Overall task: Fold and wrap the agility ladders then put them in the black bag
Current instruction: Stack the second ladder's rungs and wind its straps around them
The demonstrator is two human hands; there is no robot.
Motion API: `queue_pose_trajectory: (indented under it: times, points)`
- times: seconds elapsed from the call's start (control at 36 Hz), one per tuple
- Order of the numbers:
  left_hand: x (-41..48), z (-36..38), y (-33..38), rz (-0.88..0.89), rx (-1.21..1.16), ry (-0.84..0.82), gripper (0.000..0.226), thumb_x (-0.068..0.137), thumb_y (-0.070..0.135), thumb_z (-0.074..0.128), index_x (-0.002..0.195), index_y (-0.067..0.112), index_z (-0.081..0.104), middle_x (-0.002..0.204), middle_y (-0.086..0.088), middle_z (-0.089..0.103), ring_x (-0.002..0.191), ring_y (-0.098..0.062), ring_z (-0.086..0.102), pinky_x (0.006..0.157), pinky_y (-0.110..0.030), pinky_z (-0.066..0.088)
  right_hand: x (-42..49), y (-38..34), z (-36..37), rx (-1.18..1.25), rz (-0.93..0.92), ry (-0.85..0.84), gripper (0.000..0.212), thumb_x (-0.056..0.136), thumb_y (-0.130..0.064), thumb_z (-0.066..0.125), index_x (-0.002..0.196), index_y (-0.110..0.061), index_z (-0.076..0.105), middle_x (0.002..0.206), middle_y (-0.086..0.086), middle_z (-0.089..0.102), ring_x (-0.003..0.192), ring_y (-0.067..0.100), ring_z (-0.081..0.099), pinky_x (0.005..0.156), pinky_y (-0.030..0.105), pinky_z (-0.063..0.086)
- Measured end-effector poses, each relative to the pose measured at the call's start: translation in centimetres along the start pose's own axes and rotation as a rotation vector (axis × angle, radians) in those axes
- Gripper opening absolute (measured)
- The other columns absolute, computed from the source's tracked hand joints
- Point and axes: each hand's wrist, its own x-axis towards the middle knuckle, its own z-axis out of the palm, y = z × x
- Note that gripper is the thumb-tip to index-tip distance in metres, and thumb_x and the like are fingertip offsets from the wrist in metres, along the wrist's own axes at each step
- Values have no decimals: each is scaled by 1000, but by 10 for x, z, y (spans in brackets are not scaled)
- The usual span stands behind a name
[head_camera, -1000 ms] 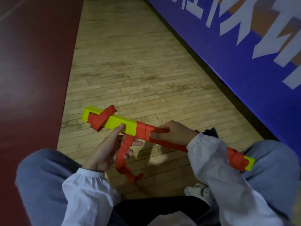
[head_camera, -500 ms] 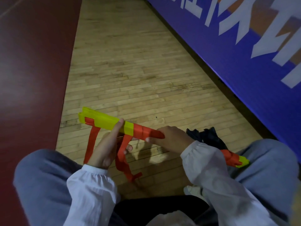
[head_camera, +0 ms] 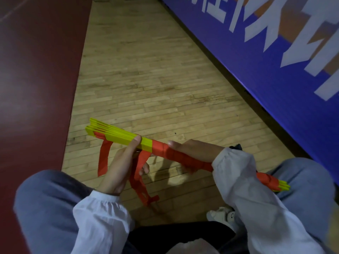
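Winding the loose orange strap (head_camera: 139,178) tightly matters most now. The folded agility ladder (head_camera: 117,135) is held above the lap, over the wood floor (head_camera: 146,79). The right grip (head_camera: 192,153) clasps the wrapped middle. The left grip (head_camera: 120,167) pins the yellow rungs under its thumb, with strap passing through its fingers. Lay each turn snug and overlapping, with the rungs aligned.

1 head-worn cam looks fwd & down at floor (head_camera: 146,79), close to lap (head_camera: 176,233).
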Motion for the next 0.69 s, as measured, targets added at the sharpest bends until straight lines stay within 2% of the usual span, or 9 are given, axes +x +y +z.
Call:
queue_pose_trajectory:
  times: [0.11,0.19,0.28,0.36,0.47,0.61,0.69]
  points:
    - [0,0,1,-19,1,-13,69,74,68,44,80,5,72,57,-25,58,39,-21,48,43,-23,39,-1,1,1,41,-22,-2,67,68,-81,39,68,-21,68,59,5,63,52,18,57,60,29,48]
    - [2,-1,2,-41,-34,-59,66,78,64,43,91,4,68,81,-30,68,40,-21,50,41,-21,41,-1,3,3,10,-31,38,82,66,-83,37,80,-9,69,54,0,60,51,16,56,58,26,47]
    - [1,-1,5,-81,-44,-132,64,82,64,39,106,9,63,99,-17,73,44,-21,56,38,-21,44,0,4,6,-21,-48,104,83,69,-82,36,81,-7,69,57,0,59,53,16,55,58,25,46]
    - [1,-2,6,-138,-19,-169,66,84,66,35,108,11,63,99,-14,73,44,-20,57,36,-23,44,-2,2,7,-63,-66,184,79,72,-83,36,77,-10,66,58,-1,59,52,15,54,58,25,44]
    - [3,-5,4,-203,20,-173,79,80,69,35,105,1,64,99,-14,74,44,-17,56,37,-21,43,-2,4,7,-178,-111,273,74,71,-84,36,72,-13,59,61,0,57,56,16,55,65,29,44]
    - [2,-7,6,-260,-137,-149,59,92,55,39,106,2,63,103,-14,73,43,-13,54,36,-20,42,-8,3,8,-341,-100,376,78,69,-90,34,76,-15,56,67,-1,55,60,16,52,61,29,38]
    - [2,-8,7,-295,-263,-135,51,93,49,41,100,3,62,99,-12,73,43,-12,54,36,-17,42,-13,1,11,-446,-90,442,72,69,-85,32,80,-18,55,70,-3,56,61,14,52,60,28,37]
